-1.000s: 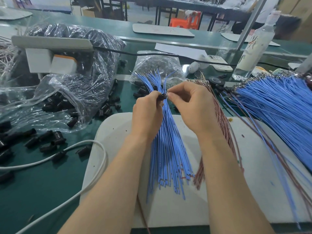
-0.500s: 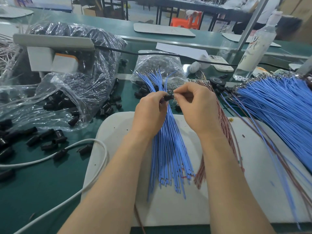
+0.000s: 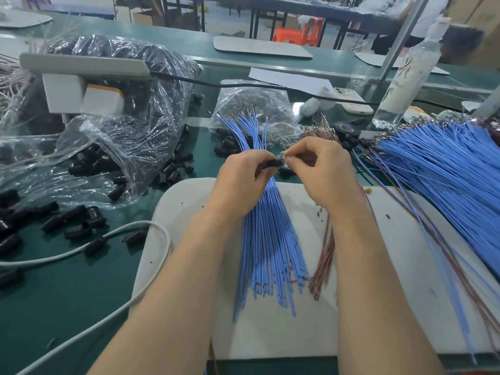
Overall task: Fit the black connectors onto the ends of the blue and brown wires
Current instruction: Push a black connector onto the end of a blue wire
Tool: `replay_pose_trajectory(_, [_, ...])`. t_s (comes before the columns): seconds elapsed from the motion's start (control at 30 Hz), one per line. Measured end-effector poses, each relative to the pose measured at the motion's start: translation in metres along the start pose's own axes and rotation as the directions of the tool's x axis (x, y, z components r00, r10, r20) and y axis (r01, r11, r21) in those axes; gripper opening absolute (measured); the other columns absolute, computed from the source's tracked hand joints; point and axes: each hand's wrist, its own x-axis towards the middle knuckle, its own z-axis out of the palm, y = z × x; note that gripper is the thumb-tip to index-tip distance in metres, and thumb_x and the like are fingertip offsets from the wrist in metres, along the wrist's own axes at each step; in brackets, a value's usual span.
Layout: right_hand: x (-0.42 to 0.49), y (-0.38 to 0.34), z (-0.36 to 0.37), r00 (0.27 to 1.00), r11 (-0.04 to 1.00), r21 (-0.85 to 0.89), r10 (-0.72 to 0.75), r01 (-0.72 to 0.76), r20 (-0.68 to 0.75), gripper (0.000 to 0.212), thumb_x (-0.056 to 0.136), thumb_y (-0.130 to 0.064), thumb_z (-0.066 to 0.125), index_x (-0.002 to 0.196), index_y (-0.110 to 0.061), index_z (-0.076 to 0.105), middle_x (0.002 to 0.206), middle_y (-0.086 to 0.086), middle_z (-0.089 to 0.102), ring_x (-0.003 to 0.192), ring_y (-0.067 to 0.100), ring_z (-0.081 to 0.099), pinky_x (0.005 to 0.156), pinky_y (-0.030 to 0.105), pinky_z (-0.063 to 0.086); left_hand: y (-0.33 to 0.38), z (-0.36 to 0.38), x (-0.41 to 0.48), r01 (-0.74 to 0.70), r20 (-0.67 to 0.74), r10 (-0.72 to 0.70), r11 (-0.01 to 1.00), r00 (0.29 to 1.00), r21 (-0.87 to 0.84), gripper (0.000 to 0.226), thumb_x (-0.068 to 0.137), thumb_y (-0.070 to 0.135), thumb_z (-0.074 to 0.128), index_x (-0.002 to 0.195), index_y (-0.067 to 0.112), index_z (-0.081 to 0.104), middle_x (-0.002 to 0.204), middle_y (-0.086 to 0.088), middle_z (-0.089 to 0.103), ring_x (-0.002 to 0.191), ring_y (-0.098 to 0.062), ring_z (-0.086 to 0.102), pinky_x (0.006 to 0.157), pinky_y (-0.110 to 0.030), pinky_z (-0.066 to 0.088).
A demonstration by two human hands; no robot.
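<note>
Black connector (image 3: 270,164) gripped in left hand (image 3: 240,182), just above the blue wires (image 3: 267,239) on white mat (image 3: 378,293). Right hand (image 3: 319,171) pinches a wire end at its mouth; wire colour hidden. Best done w/ terminal lined up straight, pushed till seated. Brown wires (image 3: 324,255) lie just right. Loose connectors (image 3: 173,171) crowd mat's left edge, bottle (image 3: 405,77) far right; free room is toward worker.

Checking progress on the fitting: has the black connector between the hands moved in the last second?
Yes, slightly: the black connector has shifted right and down in the view, closer to the far edge of the white mat.
</note>
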Motion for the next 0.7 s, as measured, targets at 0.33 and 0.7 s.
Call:
replay_pose_trajectory(0.33, [0.001, 0.0, 0.008, 0.997, 0.994, 0.099, 0.053, -0.047, -0.056, 0.009, 0.087, -0.01, 0.064, 0.094, -0.015, 0.069, 0.084, -0.003, 0.069, 0.078, 0.006, 0.063, 0.081, 0.02, 0.051, -0.002, 0.003, 0.0, 0.09, -0.017, -0.091, 0.993, 0.996, -0.08, 0.013, 0.091, 0.01, 0.059, 0.102, 0.015, 0.062, 0.086, 0.001, 0.068, 0.082, -0.02, 0.063, 0.08, -0.038, 0.052])
replay_pose_trajectory(0.7, [0.0, -0.014, 0.011, 0.998, 0.946, 0.32, 0.055, -0.058, 0.016, 0.019, 0.086, 0.003, 0.061, 0.096, -0.011, 0.068, 0.083, -0.002, 0.068, 0.081, 0.014, 0.067, 0.084, 0.029, 0.055, 0.001, -0.002, 0.001, 0.154, -0.111, -0.198, 0.936, 0.974, -0.316, 0.02, 0.089, 0.0, 0.056, 0.095, 0.019, 0.056, 0.086, 0.004, 0.067, 0.079, 0.007, 0.061, 0.074, -0.003, 0.043])
